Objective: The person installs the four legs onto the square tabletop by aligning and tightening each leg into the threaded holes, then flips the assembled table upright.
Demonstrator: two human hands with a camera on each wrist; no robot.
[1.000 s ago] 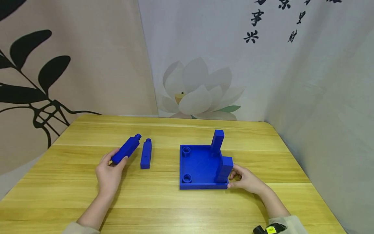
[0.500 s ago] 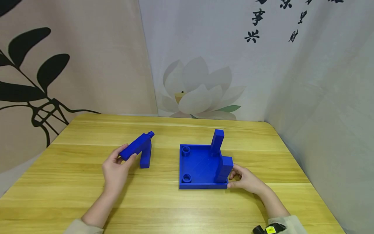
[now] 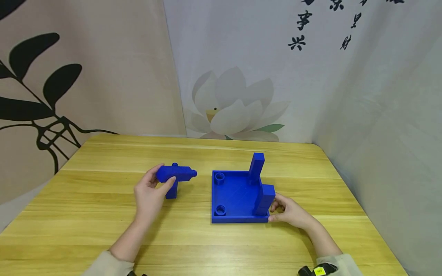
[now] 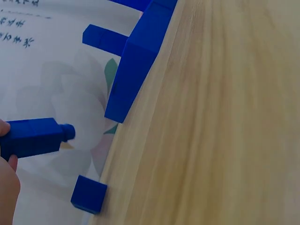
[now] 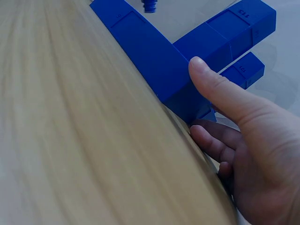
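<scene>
My left hand (image 3: pixel 150 199) grips a blue square post (image 3: pixel 174 173) between thumb and fingers, roughly level, its narrow round stud pointing right. Beneath it in the head view lies a second blue post (image 3: pixel 171 190), partly covered by the held one. To the right sits a blue square tray (image 3: pixel 238 219) with low walls. Two round sockets show at its left corners, and two posts, a near post (image 3: pixel 266 199) and a far post (image 3: pixel 257 168), stand upright along its right side. My right hand (image 3: pixel 291 212) holds the tray's near right corner, thumb on the front wall, fingers curled at the side.
The wooden table (image 3: pixel 207 249) runs back to a cloth backdrop (image 3: pixel 241 57) printed with a lotus and dark characters. Another cloth hangs along the right. A black wrist strap (image 3: pixel 324 269) sits on the right sleeve.
My left hand has moved right with the post, now over the lying post, and the post has turned from slanting to nearly level, its stud toward the tray. The right hand has stayed put.
</scene>
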